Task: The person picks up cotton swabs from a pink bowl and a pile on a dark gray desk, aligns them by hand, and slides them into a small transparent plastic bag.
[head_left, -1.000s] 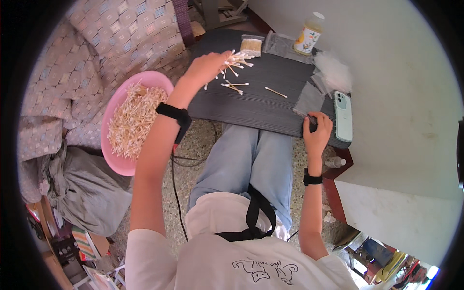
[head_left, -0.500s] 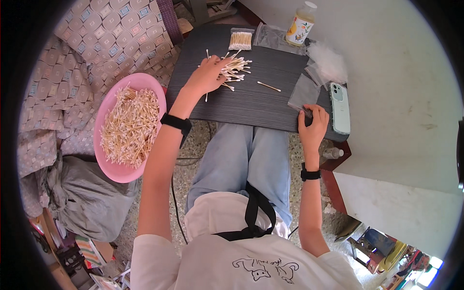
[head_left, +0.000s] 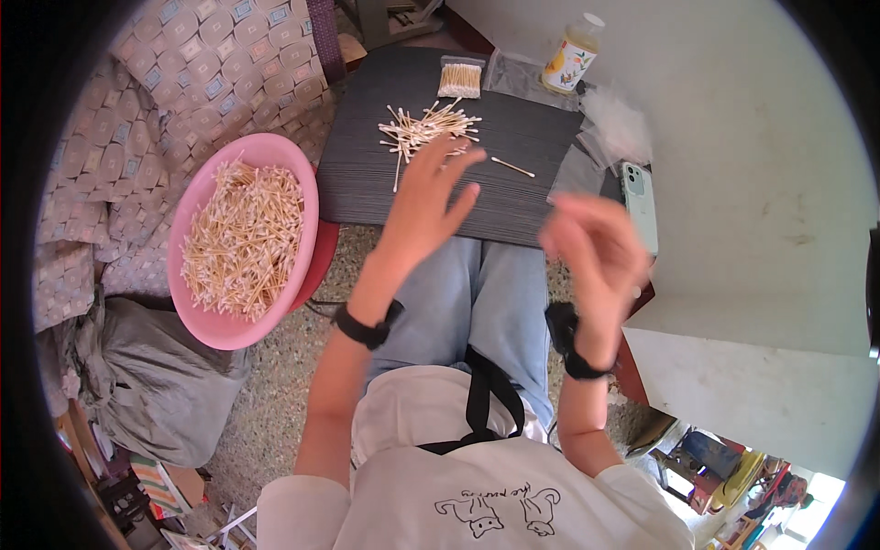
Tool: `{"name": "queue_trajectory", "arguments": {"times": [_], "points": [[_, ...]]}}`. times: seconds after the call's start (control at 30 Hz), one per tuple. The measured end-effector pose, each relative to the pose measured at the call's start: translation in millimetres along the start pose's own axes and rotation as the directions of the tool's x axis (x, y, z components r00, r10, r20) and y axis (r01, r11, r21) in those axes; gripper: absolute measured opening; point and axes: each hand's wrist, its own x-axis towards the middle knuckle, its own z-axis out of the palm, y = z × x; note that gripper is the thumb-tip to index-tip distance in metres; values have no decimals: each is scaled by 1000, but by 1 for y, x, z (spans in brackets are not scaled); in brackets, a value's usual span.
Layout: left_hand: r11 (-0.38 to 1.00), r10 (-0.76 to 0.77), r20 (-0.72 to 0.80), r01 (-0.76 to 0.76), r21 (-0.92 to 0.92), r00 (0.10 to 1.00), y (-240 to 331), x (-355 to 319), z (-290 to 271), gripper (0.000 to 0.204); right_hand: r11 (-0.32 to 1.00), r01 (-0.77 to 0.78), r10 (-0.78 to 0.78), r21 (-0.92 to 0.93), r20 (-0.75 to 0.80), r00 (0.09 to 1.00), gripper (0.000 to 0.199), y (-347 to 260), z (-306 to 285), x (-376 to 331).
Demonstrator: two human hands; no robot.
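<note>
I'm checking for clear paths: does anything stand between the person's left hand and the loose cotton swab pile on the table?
Nothing visible does: the left hand overlaps the near edge of the swab pile in this view; contact cannot be told. The single swab lies to the right, the bagged swabs beyond.

Can make out the right hand (head_left: 596, 247) only as a blur, grip unclear. Cannot see the near part of the clear plastic bag (head_left: 576, 172) or the phone (head_left: 639, 194)'s lower left edge behind that hand. Cannot see some of the loose cotton swabs (head_left: 422, 128) behind the left hand (head_left: 420, 209). Cannot count the small swabs heaped in the pink basin (head_left: 229, 335). Can follow the patterned cloth (head_left: 220, 50) only to the upper edge.
</note>
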Motion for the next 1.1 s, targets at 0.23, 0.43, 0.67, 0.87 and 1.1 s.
{"name": "queue_trajectory", "arguments": {"times": [0.23, 0.43, 0.67, 0.87, 1.1], "points": [[991, 4, 84, 7, -132, 996, 20, -48, 25, 14, 454, 781, -874, 429, 385, 297, 15, -136, -51, -56], [976, -118, 111, 136, -171, 987, 21, -67, 27, 12, 459, 716, -859, 526, 469, 205, 17, -150, -48, -60], [976, -46, 119, 70, -205, 992, 36, -60, 13, 11, 471, 681, -846, 561, 506, 169, 20, -163, -46, -65], [830, 49, 205, 75, -553, 977, 108, -42, -89, 10, 490, 669, -831, 558, 531, 165, 22, -168, -52, -71], [-975, 78, -925, -163, -148, 372, 214, -68, -174, 24, 472, 689, -835, 550, 531, 149, 25, -186, -52, -77]]}}
